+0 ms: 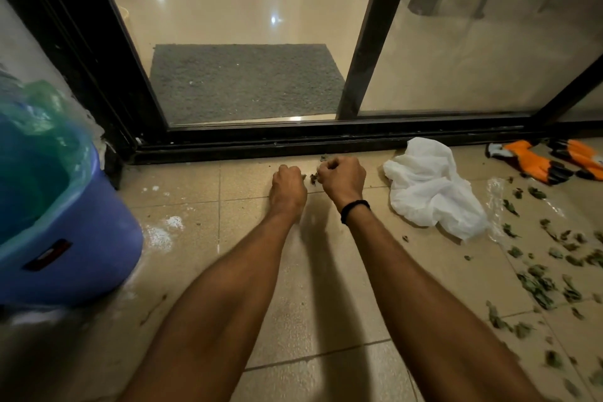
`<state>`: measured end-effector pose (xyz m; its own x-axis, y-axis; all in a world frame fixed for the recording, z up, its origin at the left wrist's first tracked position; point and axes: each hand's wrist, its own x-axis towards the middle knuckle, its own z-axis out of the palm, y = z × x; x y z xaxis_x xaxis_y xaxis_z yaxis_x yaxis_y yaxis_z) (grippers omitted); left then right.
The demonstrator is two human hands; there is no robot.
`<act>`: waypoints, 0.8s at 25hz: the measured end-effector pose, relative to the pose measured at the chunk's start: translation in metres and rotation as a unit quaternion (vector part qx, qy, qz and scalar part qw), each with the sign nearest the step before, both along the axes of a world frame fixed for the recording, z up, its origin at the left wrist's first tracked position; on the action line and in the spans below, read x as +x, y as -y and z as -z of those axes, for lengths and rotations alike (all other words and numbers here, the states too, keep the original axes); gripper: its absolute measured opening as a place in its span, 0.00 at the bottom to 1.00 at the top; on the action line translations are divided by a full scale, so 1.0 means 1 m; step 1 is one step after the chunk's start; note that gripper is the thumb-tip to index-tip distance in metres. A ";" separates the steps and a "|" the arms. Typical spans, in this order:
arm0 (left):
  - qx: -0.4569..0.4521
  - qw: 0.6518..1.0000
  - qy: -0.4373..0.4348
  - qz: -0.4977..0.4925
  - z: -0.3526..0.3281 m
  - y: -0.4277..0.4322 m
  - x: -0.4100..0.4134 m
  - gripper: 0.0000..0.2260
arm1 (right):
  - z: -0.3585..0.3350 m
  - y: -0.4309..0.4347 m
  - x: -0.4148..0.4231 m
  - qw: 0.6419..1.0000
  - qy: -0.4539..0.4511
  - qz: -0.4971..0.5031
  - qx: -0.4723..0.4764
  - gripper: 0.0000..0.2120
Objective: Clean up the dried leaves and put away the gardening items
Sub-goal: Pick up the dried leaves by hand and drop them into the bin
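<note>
Both my hands are low on the tiled floor by the sliding door track. My left hand (287, 188) is curled into a fist, and its inside is hidden. My right hand (342, 178) is curled too, fingertips pinching at a small clump of dried leaves (312, 177) lying between the two hands. Several more dried leaves (538, 284) are scattered over the tiles at the right. A pair of orange and black gardening gloves (535, 161) lies at the far right near the door track. A blue bin (65, 238) with a green liner stands at the left.
A crumpled white plastic bag (430, 186) lies right of my hands, with a clear plastic scrap (496, 202) beside it. The black door track (326, 142) runs across in front. Behind the glass lies a grey doormat (244, 81). Wet patches (163, 232) mark the tiles near the bin.
</note>
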<state>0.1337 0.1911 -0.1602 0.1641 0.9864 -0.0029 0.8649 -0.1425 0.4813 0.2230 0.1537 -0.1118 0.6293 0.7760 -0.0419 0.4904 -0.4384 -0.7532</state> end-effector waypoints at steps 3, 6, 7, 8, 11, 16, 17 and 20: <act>0.020 0.993 0.108 -0.051 -0.035 0.032 -0.027 0.07 | -0.003 0.031 -0.027 0.995 -0.086 0.033 0.045 0.06; 0.109 0.968 0.214 -0.073 -0.105 0.064 -0.065 0.06 | -0.039 0.047 -0.054 0.981 -0.170 0.053 0.072 0.08; 0.148 0.958 0.231 -0.080 -0.132 0.073 -0.085 0.06 | -0.060 0.046 -0.067 0.976 -0.193 0.037 0.089 0.07; 0.192 0.947 0.242 -0.087 -0.159 0.080 -0.105 0.06 | -0.085 0.047 -0.082 0.970 -0.216 0.012 0.112 0.05; 0.309 0.913 0.222 -0.149 -0.223 0.095 -0.183 0.05 | -0.167 0.047 -0.140 0.939 -0.233 -0.131 0.215 0.01; 0.305 0.893 0.100 -0.314 -0.244 0.091 -0.320 0.08 | -0.200 0.025 -0.285 0.891 -0.047 -0.355 0.280 0.06; 0.245 0.911 0.049 -0.328 -0.239 0.091 -0.337 0.10 | -0.188 0.020 -0.305 0.894 -0.023 -0.396 0.208 0.10; 0.087 0.941 -0.024 -0.326 -0.224 0.094 -0.354 0.18 | -0.158 0.020 -0.311 0.902 -0.023 -0.409 0.137 0.11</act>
<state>-0.2200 0.0972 0.0633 -0.4730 0.8634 0.1758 0.8156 0.3536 0.4580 -0.0878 0.1339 0.0467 -0.1567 0.9647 0.2115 0.5309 0.2628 -0.8057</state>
